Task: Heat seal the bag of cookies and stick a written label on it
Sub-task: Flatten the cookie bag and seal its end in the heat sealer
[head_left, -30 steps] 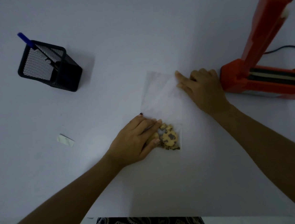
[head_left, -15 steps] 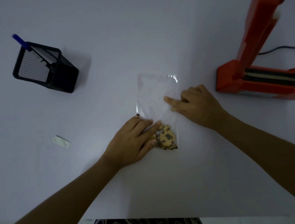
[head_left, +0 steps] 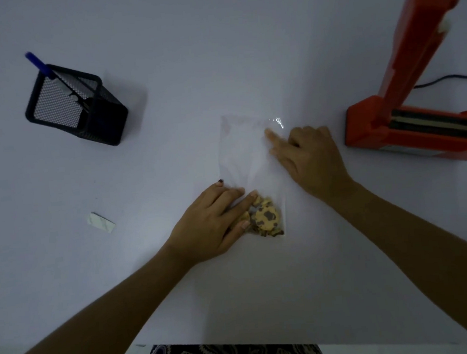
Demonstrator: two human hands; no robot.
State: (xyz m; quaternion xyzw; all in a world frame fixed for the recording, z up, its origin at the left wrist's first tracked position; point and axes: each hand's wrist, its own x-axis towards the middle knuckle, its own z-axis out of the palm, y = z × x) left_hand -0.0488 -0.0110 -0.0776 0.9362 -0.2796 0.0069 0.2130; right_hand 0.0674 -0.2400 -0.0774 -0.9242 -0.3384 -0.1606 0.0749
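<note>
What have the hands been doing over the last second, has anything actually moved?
The right hand slid down the clear bag toward the cookies, then back up toward its open end, smoothing it flat. The left hand stayed pressed on the bag beside the cookies. The sealer, pen holder and label stayed put.

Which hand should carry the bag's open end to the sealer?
Probably right. The right hand already rests on the bag beside the sealer; the left hand pins the cookies.
</note>
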